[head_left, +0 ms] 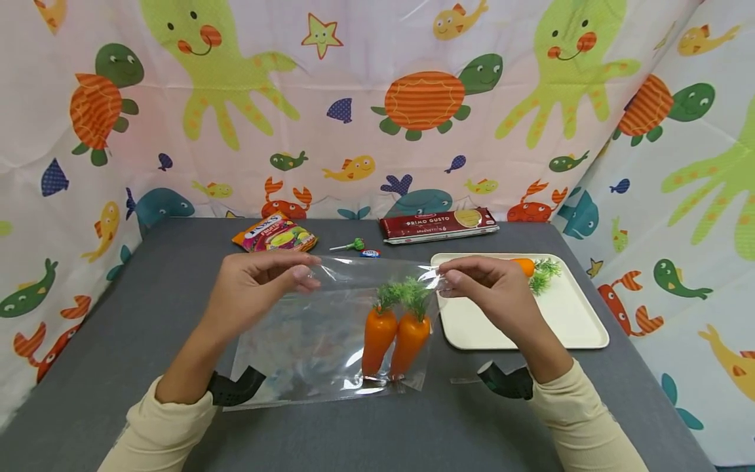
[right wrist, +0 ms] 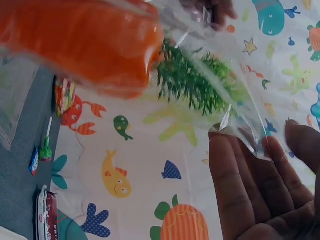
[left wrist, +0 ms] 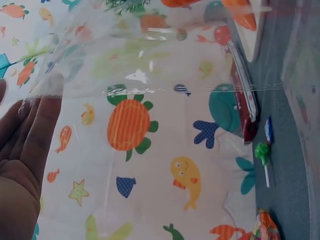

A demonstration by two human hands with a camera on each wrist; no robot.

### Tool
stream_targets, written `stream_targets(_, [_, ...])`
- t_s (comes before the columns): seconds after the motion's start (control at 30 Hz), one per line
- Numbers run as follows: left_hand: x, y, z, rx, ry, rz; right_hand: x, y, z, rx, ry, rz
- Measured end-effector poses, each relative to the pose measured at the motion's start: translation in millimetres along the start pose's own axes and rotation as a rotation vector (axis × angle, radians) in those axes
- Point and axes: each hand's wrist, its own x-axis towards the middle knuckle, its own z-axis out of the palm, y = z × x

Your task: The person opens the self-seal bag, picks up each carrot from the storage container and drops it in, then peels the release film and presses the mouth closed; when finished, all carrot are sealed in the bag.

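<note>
A clear plastic bag (head_left: 330, 341) is stretched between the two hands above the table. Two orange carrots (head_left: 379, 337) with green feathery tops stand inside its right part, side by side. My left hand (head_left: 256, 285) pinches the upper left of the bag between thumb and fingers. At the upper right corner, my right hand (head_left: 492, 292) pinches the plastic the same way. Seen from the right wrist, a carrot (right wrist: 85, 45) looms close behind the film, its leaves (right wrist: 195, 80) near the fingers. Whether a second bag lies beneath on the left, I cannot tell.
Right of the bag, a cream tray (head_left: 566, 321) bears another carrot (head_left: 523, 267), partly hidden by the right hand. Along the back lie a candy bag (head_left: 276, 234), a green lollipop (head_left: 356, 244), a small blue wrapped sweet (head_left: 370, 254) and a red spaghetti pack (head_left: 439, 226).
</note>
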Motion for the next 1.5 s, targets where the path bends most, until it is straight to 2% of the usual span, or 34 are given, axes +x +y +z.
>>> stream_targets(0.07, [0.4,-1.9,2.8,0.055,0.037,-0.016,1.2,-0.7,1.5,-0.021,0.017,0.038])
stream_targets(0.17, [0.5,-3.7,5.1,0.057,0.075,-0.036,2.5,-1.8,2.5,-0.003,0.022,0.066])
stream_targets(0.4, [-0.3,-4.3,5.9,0.058,0.095,-0.032,3.2,-2.6,2.9,0.062,0.016,0.036])
stream_targets(0.6, [-4.1,-4.0,5.4,0.066,0.103,-0.040,2.1,0.6,7.2,0.029,0.055,-0.018])
stream_targets(0.73, [-6.8,-4.3,4.7,0.031,0.103,-0.039,1.9,4.1,11.4,0.030,0.027,-0.024])
stream_targets(1.0, [-7.4,-4.8,8.9,-0.012,0.111,-0.037,5.9,9.2,20.3,0.120,-0.059,0.064])
stream_targets(1.13, [-7.1,-7.3,14.1,-0.078,0.118,-0.066,7.8,13.0,24.5,0.161,-0.102,0.092])
stream_targets(1.23, [-6.6,-10.4,19.1,-0.114,0.100,-0.099,8.1,13.5,26.9,0.187,-0.114,0.091])
stream_targets(1.5, [-2.8,-15.1,29.3,-0.109,0.045,-0.203,9.5,9.7,33.6,0.166,-0.073,0.114])
